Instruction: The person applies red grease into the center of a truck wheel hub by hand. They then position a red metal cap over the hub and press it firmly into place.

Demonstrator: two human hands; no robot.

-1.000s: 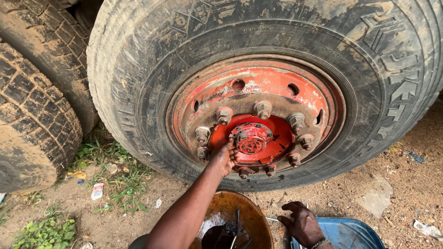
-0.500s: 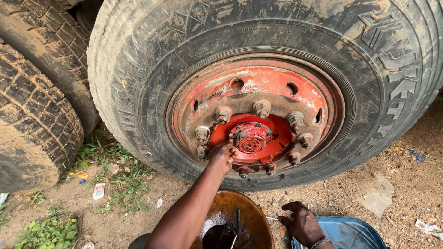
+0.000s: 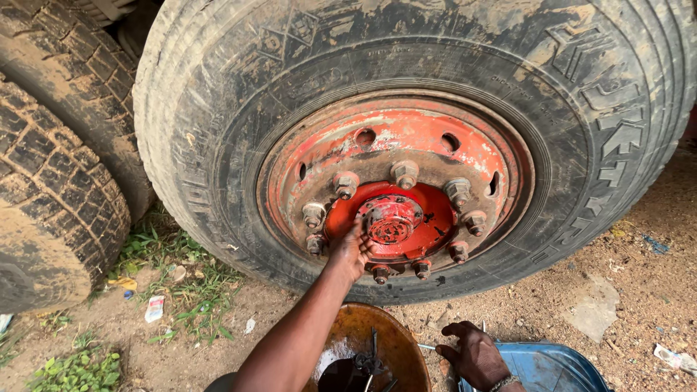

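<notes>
Left hand [image 3: 351,250], fingers curled, apparently gripping a lug nut [image 3: 317,245] beside the red hub [image 3: 392,220]; right hand [image 3: 475,354], fingers loosely bent, braces on the blue basin [image 3: 552,366].

The left hand [image 3: 351,250] is sliding slightly leftward along the lower-left edge of the red hub [image 3: 392,219], while the right hand [image 3: 475,353] is shifting barely at all.

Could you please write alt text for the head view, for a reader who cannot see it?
A person's left hand presses against the red metal hub of a large, muddy black truck tyre, ringed by rusty lug nuts. The right hand rests on the rim of a blue plastic basin on dirt ground, beside a round, rusty brown metal bowl holding dark liquid and small parts.
</notes>
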